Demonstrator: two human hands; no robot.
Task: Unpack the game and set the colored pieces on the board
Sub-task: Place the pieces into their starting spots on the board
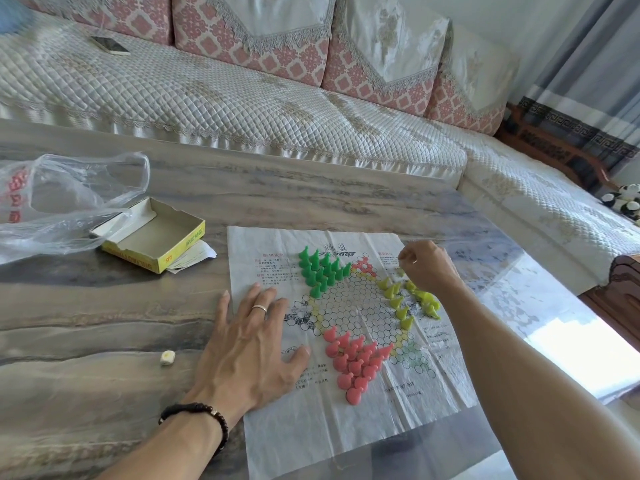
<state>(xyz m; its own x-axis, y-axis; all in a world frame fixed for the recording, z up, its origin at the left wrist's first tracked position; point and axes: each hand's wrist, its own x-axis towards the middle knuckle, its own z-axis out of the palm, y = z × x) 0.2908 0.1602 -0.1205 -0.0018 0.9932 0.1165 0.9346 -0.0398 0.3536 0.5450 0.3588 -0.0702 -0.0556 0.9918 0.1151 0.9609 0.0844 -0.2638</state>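
A paper game board (346, 424) printed with a star of circles lies flat on the table. Green pieces (320, 270) stand clustered at its upper left point, pink pieces (353, 362) at the lower point, and yellow pieces (403, 301) along the right side, some lying tipped. My left hand (249, 344) rests flat with spread fingers on the board's left edge. My right hand (424, 266) hovers over the yellow pieces with fingers curled; what it pinches is hidden.
An open yellow game box (156, 233) sits at the left with folded paper under it, beside a clear plastic bag (62, 199). A small die (167, 357) lies on the marble table (86, 323). A quilted sofa (242, 109) runs behind, with a phone (110, 45) on it.
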